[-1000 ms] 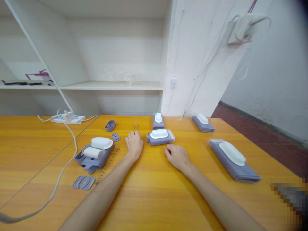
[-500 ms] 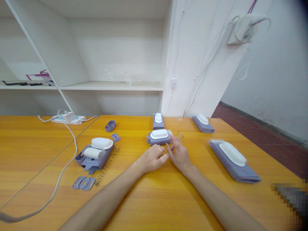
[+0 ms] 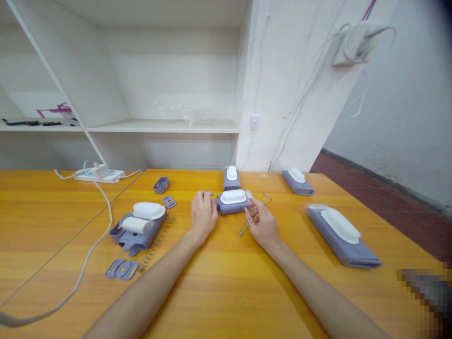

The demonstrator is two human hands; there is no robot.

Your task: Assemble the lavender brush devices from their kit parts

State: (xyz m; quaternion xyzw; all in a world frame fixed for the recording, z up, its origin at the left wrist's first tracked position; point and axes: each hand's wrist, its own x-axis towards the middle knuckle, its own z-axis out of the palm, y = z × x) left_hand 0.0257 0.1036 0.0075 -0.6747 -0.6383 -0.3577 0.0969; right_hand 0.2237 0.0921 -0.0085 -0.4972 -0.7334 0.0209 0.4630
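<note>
A purple casing [image 3: 232,208] topped with a white ridged oval piece [image 3: 233,197] lies crosswise on the table between my hands. My left hand [image 3: 204,212] is closed at its left end, fingers curled around the flap there. At the opposite end, the thumb and index finger of my right hand [image 3: 262,223] touch the casing's corner. A coil spring [image 3: 243,230] slants out from beneath the right fingers; part of it is hidden by them. Just past the right fingertips lies another small spring [image 3: 267,197].
Directly behind stands a similar purple casing [image 3: 232,183]; two more, one far [image 3: 297,182] and one near [image 3: 344,238], lie right. Left are an unassembled casing [image 3: 136,239] with a white roller [image 3: 136,225], a long spring [image 3: 155,242], flat purple plates [image 3: 122,269] and a power strip [image 3: 100,175].
My left hand has moved left and away from the right fingers, to the casing's left end. The spring near my right hand has come into view. My right hand has barely moved.
</note>
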